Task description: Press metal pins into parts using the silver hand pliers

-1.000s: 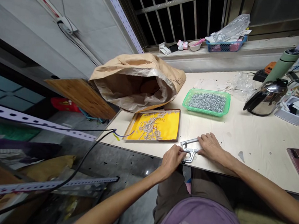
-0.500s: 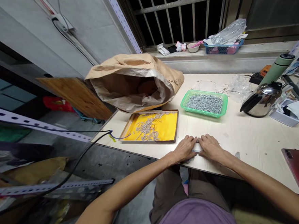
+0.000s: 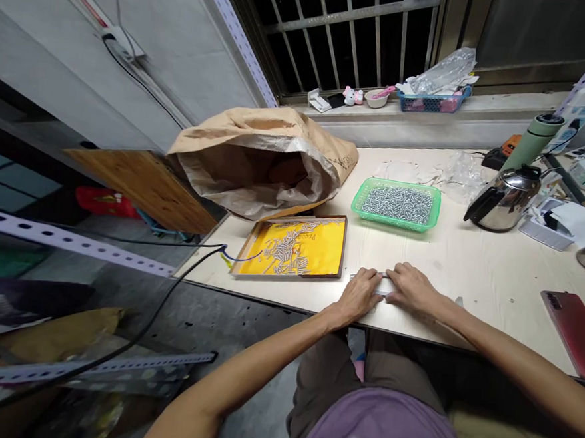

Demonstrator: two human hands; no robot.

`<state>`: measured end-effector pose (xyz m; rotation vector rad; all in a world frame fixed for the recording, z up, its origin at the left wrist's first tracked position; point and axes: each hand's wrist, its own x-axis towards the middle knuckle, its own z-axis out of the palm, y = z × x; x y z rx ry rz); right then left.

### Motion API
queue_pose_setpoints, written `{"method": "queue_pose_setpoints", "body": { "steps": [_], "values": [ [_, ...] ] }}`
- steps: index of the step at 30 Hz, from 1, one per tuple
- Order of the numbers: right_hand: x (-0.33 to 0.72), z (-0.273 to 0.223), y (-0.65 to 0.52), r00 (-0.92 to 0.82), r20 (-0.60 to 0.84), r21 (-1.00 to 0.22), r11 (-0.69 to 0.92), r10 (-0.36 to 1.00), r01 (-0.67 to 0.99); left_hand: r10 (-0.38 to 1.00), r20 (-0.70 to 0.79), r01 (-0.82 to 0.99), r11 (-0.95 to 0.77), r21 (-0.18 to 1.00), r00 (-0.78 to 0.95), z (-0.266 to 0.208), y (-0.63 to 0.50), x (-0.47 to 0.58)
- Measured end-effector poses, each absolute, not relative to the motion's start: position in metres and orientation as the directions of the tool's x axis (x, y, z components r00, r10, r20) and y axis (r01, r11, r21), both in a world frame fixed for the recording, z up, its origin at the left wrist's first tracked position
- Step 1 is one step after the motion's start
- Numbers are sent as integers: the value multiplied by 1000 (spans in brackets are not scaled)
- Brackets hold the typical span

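A small flat, silvery-grey piece [image 3: 384, 286] lies on the table near its front edge; its kind cannot be made out. My left hand [image 3: 361, 292] presses on its left part, with fingers bent and closed around it. From the other side, my right hand [image 3: 408, 288] grips the right end, fingers curled and thumb at the near side. Both hands cover most of the piece, so only its middle and a bit of the left end show. Left of my hands sits a shallow tray [image 3: 343, 252] with a yellow bottom and many small metal pins or screws scattered in it.
Beyond my hands stands a green plastic basket [image 3: 357, 210] filled with small metal parts. A large open paper sack [image 3: 328, 145] rests behind the tray. To the right are a steel kettle [image 3: 511, 204], a green flask [image 3: 533, 142] and a red phone [image 3: 572, 332].
The view has shifted slightly. My hands stay at the same spot, and more of the silvery piece shows at the left hand's far side.
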<state>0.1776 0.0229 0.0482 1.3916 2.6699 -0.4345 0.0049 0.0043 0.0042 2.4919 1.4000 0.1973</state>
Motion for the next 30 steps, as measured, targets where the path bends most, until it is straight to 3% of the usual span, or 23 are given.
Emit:
{"method": "queue_pose_setpoints", "body": {
  "steps": [3,5,11,13,17,22,26,30],
  "values": [
    [187,49,36,-586,-223,-263,531,779,806,837,150,774,-545,322,527,-13,-19,8],
    [189,45,45,-544,-205,-226,502,814,835,799,215,726,-601,335,562,-23,-35,15],
    [171,46,62,-432,-148,-49,430,890,902,803,231,701,-594,394,550,-24,-57,36],
    [157,52,59,-468,-128,-14,470,875,883,810,233,699,-584,413,539,-21,-57,38],
    [121,52,42,-760,-124,-77,757,638,648,824,163,708,-553,440,543,-23,-57,38],
    [85,29,32,-904,-91,-75,902,419,425,825,61,716,-522,463,562,-38,-60,37],
    [76,39,33,-913,160,-256,909,375,329,807,68,696,-545,468,586,-43,-60,37],
    [89,85,48,-639,521,-410,823,566,394,809,221,690,-582,431,544,-22,-40,11]
  ]
}}
